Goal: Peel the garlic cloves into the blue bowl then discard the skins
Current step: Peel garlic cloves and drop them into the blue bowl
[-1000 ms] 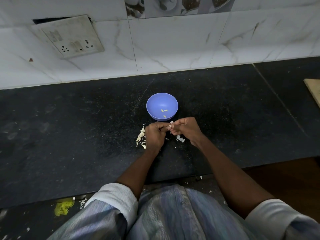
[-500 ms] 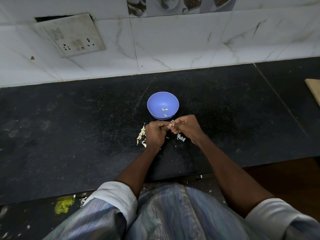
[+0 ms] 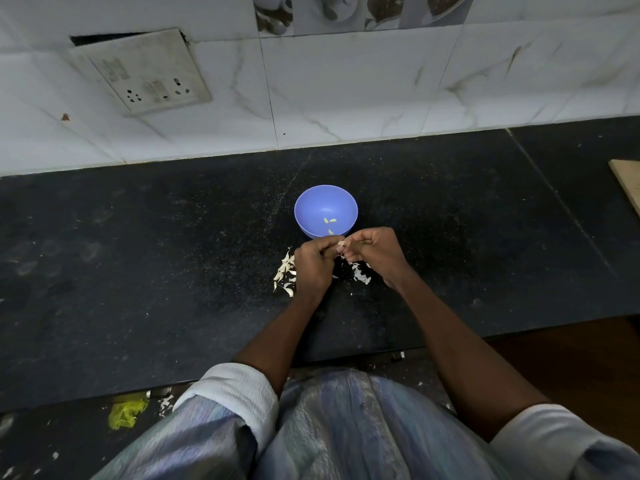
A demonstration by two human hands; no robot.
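Note:
A blue bowl (image 3: 311, 206) stands on the black counter (image 3: 138, 258) with three peeled garlic cloves (image 3: 329, 221) inside. Just in front of it my left hand (image 3: 311, 268) and my right hand (image 3: 375, 252) meet, both pinching one small garlic clove (image 3: 341, 243) between their fingertips. Most of the clove is hidden by the fingers. Unpeeled cloves and pale skins (image 3: 284, 271) lie in a heap left of my left hand. White skin scraps (image 3: 360, 276) lie under my right hand.
A tiled wall with a socket plate (image 3: 142, 72) rises behind the counter. A wooden board's corner (image 3: 628, 181) shows at the right edge. A yellow scrap (image 3: 125, 414) and skin bits lie on the floor below the counter's front edge.
Both hands have stayed together on the clove, with only small finger movements. The view has shifted slightly.

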